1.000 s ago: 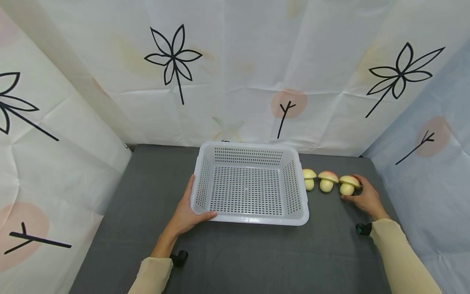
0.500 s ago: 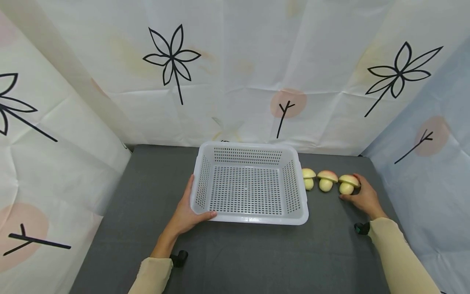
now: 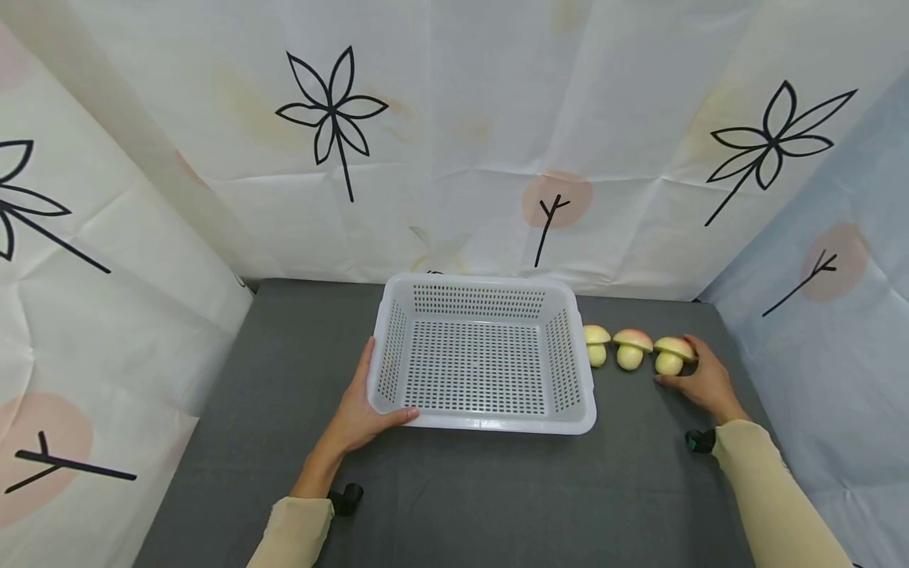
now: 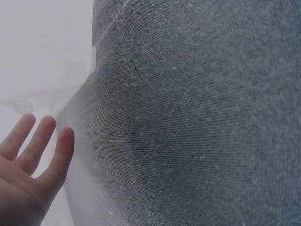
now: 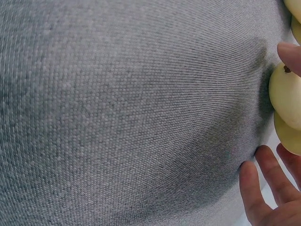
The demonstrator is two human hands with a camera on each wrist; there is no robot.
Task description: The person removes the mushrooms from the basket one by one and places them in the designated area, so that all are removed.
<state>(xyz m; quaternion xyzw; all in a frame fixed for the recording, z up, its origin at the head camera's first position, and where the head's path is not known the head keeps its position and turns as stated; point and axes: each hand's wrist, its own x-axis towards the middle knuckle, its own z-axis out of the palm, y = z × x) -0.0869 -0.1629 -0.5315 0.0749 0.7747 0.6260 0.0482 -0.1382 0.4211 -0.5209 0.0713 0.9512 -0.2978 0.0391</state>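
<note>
A white perforated plastic basket stands empty on the grey table. My left hand rests against its front-left corner, fingers straight along the left wall and thumb lying on the front rim; the left wrist view shows these straight fingers. Right of the basket stand three yellow-and-pink toy mushrooms in a row: one beside the basket wall, a middle one, and the rightmost mushroom. My right hand curls round the rightmost mushroom, thumb in front and a finger behind its cap.
Patterned cloth walls close in the table at the back and on both sides. Grey tabletop stretches in front of the basket and to its left. Small black wrist cameras sit by both sleeves.
</note>
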